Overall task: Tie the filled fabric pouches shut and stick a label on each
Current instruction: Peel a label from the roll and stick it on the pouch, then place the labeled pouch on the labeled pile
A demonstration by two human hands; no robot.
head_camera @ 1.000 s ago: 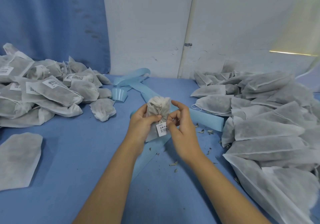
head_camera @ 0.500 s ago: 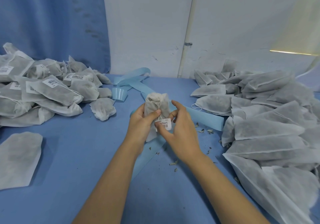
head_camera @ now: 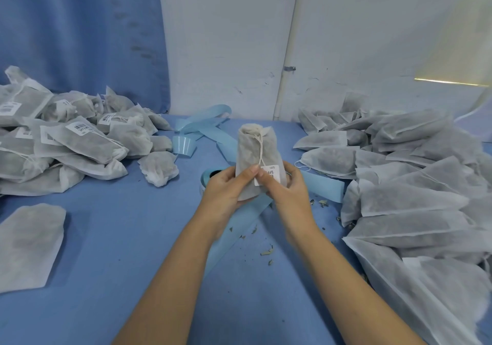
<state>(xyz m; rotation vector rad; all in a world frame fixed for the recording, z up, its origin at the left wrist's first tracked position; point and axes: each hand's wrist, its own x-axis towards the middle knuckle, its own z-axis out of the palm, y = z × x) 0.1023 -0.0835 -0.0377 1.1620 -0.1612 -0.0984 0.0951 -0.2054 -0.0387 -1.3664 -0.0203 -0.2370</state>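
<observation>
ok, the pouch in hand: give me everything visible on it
The pouch is a grey-white, thin non-woven-looking bag, dark filling showing faintly through. It stands about upright above the blue table, mouth gathered shut at the top, a white drawstring trailing down its front. A white printed label sits on its lower front. The left hand grips its lower left side, thumb on the front; the right hand holds the lower right, thumb on the label.

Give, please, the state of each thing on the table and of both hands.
held pouch: upright, tied shut
label: stuck on it
left hand: gripping pouch
right hand: pressing label
left pile: tied, labelled
right pile: lying unlabelled
backing strip: unrolled, loose
</observation>
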